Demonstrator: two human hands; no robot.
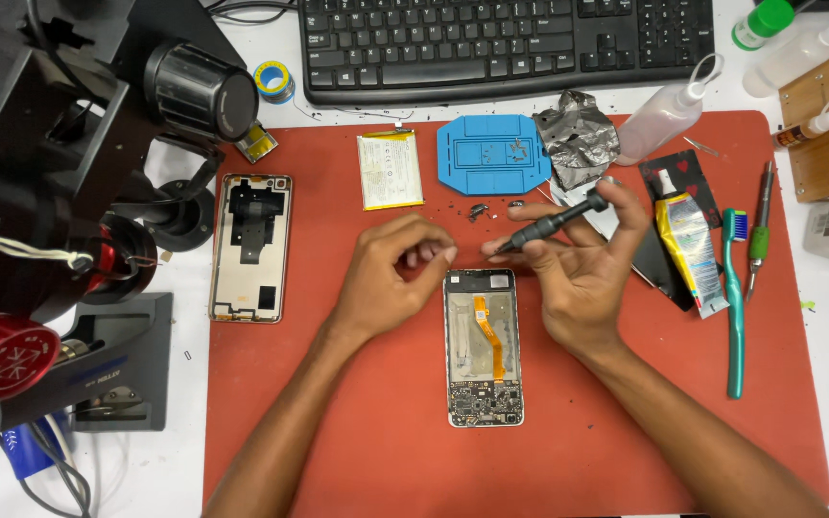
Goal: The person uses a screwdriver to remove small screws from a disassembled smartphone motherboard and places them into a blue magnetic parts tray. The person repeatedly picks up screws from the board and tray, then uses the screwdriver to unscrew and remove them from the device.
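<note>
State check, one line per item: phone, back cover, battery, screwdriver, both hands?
Phone: opened, board and orange flex exposed.
Back cover: off, lying inside-up.
Battery: out, on mat.
Screwdriver: held in right hand.
Left hand: fingers pinched, contents unclear.

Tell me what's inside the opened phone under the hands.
Inside the phone: an orange flex cable running down the middle and a circuit board at the near end. The top edge sits partly behind the right hand and screwdriver.
</note>
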